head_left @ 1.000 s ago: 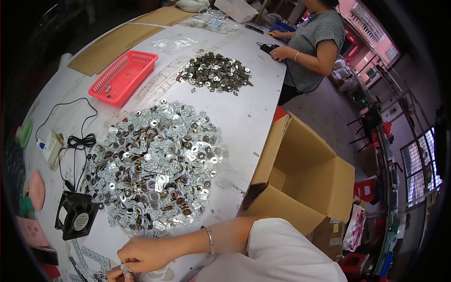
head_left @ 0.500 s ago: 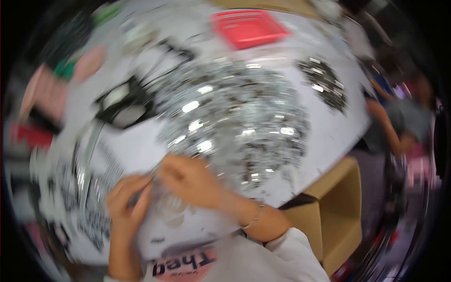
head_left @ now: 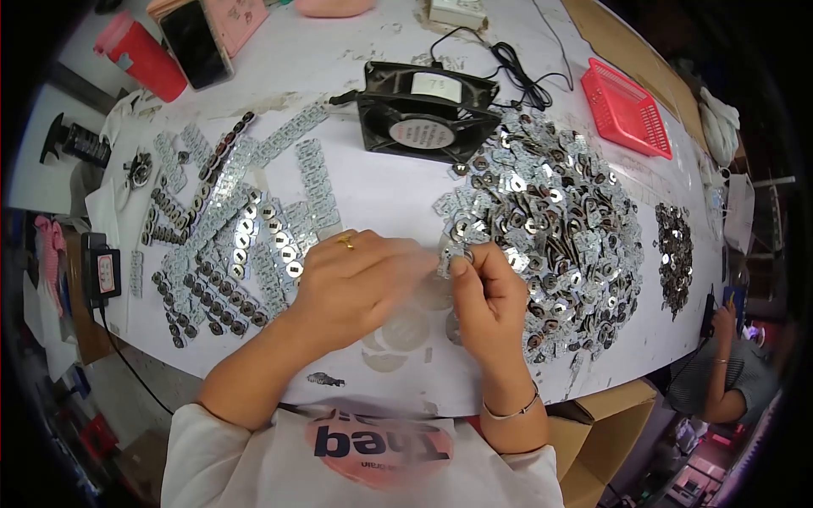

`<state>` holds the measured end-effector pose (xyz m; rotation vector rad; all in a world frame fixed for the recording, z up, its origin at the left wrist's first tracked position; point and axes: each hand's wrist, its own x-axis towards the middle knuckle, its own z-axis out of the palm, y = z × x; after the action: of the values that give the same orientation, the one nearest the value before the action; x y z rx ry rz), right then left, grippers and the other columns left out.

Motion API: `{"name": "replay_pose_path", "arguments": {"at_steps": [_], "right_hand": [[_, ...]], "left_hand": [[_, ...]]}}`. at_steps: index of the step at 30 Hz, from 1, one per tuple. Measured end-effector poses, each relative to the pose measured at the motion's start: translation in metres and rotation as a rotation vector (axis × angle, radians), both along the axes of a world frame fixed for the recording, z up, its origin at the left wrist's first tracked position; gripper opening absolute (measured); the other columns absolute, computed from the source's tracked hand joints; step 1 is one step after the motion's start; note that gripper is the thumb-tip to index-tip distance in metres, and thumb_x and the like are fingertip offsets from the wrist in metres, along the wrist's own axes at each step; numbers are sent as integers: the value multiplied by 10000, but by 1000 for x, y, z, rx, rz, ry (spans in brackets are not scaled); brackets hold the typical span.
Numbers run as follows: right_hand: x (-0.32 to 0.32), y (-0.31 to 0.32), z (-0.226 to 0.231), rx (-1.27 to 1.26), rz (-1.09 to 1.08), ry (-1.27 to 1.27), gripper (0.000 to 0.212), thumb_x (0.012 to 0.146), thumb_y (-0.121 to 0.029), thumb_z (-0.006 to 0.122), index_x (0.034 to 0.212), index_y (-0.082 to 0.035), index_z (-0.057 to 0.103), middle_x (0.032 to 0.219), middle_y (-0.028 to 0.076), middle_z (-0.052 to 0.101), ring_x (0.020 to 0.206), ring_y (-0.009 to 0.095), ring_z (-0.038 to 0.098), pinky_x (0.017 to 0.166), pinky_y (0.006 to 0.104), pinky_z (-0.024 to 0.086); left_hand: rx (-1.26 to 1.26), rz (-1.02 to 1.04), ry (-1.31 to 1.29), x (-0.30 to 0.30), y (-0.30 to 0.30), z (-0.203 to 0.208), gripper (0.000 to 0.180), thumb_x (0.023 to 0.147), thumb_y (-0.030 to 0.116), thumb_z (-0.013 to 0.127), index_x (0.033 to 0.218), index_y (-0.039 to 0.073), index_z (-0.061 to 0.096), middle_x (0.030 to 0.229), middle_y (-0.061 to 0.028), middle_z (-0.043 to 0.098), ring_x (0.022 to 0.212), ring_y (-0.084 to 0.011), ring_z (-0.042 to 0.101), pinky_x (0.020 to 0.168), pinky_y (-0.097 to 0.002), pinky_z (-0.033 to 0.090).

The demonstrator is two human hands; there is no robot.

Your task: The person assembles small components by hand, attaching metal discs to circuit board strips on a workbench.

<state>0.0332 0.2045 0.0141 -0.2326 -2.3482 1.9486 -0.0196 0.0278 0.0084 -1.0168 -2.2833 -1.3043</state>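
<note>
A small silvery metal piece (head_left: 455,256) is pinched between the thumb and fingers of my right hand (head_left: 489,296). My left hand (head_left: 360,275), with a ring on one finger, reaches toward it; its fingertips are smeared by motion, so whether they touch or hold anything cannot be told. Beside the right hand spreads a big heap of small metal parts (head_left: 567,229). To the left, similar parts lie joined edge to edge in strips (head_left: 246,229). Round, pale discs (head_left: 405,330) lie on the white tabletop (head_left: 373,190) below my hands.
A black fan (head_left: 428,114) with a cable stands behind the heap. Farther right are a red plastic basket (head_left: 627,110) and a smaller pile of parts (head_left: 675,258). A phone (head_left: 195,42) and red cup (head_left: 140,59) stand far left. Below the right edge is an open cardboard box (head_left: 605,432); beyond, another person (head_left: 720,372).
The view has swung and steadied, so the table sits differently in it. My hands remain close together; the right now shows a metal piece in its pinch, while the left is blurred at the fingertips.
</note>
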Motion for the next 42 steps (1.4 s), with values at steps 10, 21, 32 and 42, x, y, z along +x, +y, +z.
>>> {"name": "replay_pose_path", "arguments": {"at_steps": [10,21,32,42], "right_hand": [[-2,-4,2,-340,-21,-109,132,964,-106,540,853,-35,542,714,-60,532,654,-4,417,575,169,339],[-3,-5,0,-349,-5,-151,173,959,-143,553,806,-75,511,634,-82,470,536,-13,363,469,171,269],[-8,3,-13,-108,59,-46,61,855,-89,563,830,-40,536,722,42,545,658,102,500,584,279,417],[-2,4,-15,-173,40,133,206,890,-99,554,780,15,423,598,96,444,528,159,423,511,341,370]], "left_hand": [[106,38,-53,2,3,-8,213,706,-36,740,902,37,705,891,-102,697,715,-211,667,607,-291,516],[80,67,-64,4,5,-7,214,718,-44,736,915,33,702,882,-107,695,732,-224,672,635,-297,529],[18,161,-143,11,15,-5,185,738,-74,712,910,-10,698,894,-149,694,818,-273,667,756,-343,540],[-3,153,-310,27,25,9,124,837,7,680,931,-74,682,921,-164,682,830,-244,626,788,-353,510]]}}
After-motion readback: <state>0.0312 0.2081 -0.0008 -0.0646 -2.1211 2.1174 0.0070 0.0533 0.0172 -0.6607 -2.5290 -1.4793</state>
